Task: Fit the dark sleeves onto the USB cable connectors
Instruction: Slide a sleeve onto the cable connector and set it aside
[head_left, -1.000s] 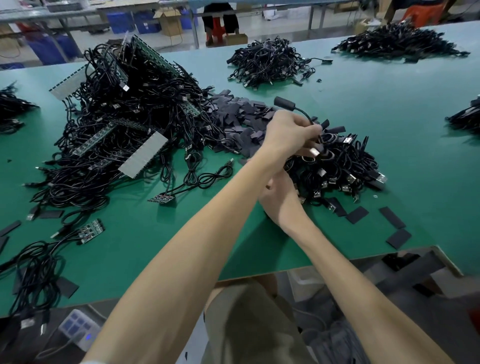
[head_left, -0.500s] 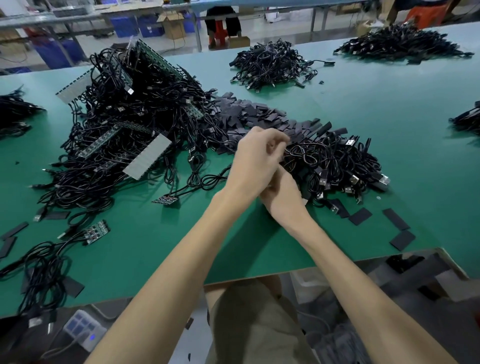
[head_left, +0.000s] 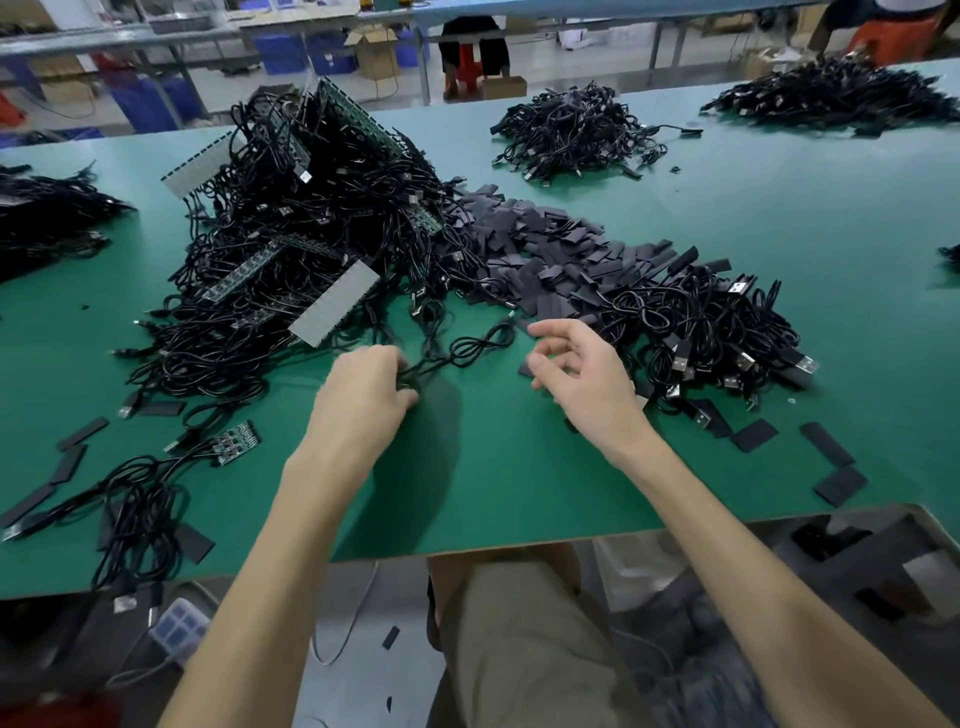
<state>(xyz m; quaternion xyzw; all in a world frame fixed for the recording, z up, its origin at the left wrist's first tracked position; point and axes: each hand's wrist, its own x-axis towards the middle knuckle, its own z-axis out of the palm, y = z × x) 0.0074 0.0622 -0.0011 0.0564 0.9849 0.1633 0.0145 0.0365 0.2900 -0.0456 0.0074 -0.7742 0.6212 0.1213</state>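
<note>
— Looking down, we saw our left hand (head_left: 363, 397) curled round a thin black USB cable (head_left: 480, 344) on the green table (head_left: 519, 467).
— Our right hand (head_left: 582, 376) hung loosely spread, holding nothing, beside the heap of flat dark sleeves (head_left: 545, 249).

No words, numbers or signs can be read here — all of it is too small or too blurry. The cardboard box (head_left: 375, 49) far back, the green circuit boards (head_left: 236, 442) and the shiny USB cable connectors (head_left: 807, 365) show no clear letters.
</note>
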